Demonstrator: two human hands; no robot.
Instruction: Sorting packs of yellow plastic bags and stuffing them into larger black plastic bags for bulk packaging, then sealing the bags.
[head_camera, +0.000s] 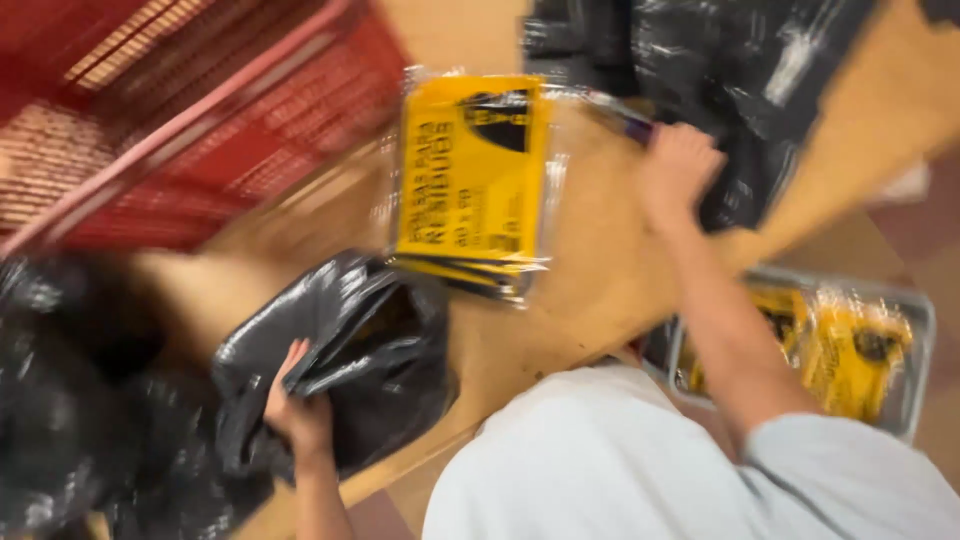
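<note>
1. Two hands work at a wooden table (590, 260): the left hand (298, 410) has fingers curled tight on a folded black bag (345, 350) at the near edge.
2. The right hand (678, 165) rests on a black plastic pile (740, 80); its grip is blurred, so I cannot tell.
3. Best keep the fold pinched flat, beside the yellow packet (472, 170).

Flat yellow-and-black packet (472, 170) lies mid-table; similar packets (845, 350) fill the grey tray (925, 330).

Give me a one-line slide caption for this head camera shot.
Left hand grips folded black bags while right hand reaches a black plastic pile, beside a yellow packet on the wooden table.
</note>
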